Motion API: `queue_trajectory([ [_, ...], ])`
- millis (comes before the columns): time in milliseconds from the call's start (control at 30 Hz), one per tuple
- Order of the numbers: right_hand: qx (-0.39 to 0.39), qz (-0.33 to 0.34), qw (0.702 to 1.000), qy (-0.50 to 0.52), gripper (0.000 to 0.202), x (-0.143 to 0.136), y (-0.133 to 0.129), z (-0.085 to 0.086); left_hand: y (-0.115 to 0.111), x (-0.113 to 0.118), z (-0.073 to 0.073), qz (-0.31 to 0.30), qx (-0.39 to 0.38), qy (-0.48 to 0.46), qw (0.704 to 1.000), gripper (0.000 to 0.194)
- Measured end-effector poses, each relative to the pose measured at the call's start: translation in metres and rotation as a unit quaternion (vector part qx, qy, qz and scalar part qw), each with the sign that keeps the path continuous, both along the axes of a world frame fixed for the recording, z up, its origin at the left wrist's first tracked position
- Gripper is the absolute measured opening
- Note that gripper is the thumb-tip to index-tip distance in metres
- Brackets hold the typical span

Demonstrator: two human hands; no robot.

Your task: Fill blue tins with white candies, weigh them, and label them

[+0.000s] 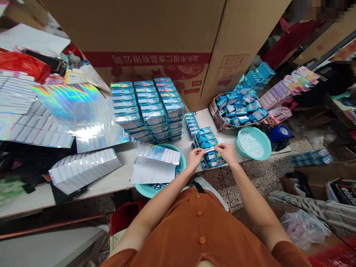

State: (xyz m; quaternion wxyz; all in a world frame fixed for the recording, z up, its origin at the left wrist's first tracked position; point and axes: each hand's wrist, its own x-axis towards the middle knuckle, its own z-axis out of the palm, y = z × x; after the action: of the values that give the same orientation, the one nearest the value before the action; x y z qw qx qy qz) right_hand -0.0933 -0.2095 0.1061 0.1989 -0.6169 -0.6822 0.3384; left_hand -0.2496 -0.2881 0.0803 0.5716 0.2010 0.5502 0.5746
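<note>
My left hand pinches the left end of a narrow shiny strip, and my right hand pinches its right end. The strip is stretched level between my fingertips, over a row of small blue boxes near the table's front edge. Left of my hands, a teal basin holds small shiny pieces, with a white sheet and a holographic label sheet lying across it. Tall stacks of blue boxes stand behind the basin.
An open carton full of loose blue boxes stands at the back right. In front of it, a teal basin holds white pellets. Silvery label sheets cover the table's left side. A large cardboard box rises behind. Part of another person shows upper right.
</note>
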Motion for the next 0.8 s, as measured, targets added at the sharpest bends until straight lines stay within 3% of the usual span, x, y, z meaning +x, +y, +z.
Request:
queue_trajectory([
  [433, -0.007, -0.004, 1.0, 0.009, 0.016, 0.0, 0.001, -0.001, -0.001, 0.003, -0.007, 0.004, 0.01, 0.005, 1.0, 0.021],
  [700, 0.037, 0.035, 0.99, -0.135, 0.008, -0.012, -0.002, 0.018, 0.002, 0.013, -0.02, 0.021, -0.006, -0.037, 0.999, 0.032],
  [800, 0.073, -0.001, 0.979, -0.19, 0.031, -0.008, 0.001, 0.018, 0.002, 0.017, -0.024, 0.026, -0.014, -0.066, 0.997, 0.038],
])
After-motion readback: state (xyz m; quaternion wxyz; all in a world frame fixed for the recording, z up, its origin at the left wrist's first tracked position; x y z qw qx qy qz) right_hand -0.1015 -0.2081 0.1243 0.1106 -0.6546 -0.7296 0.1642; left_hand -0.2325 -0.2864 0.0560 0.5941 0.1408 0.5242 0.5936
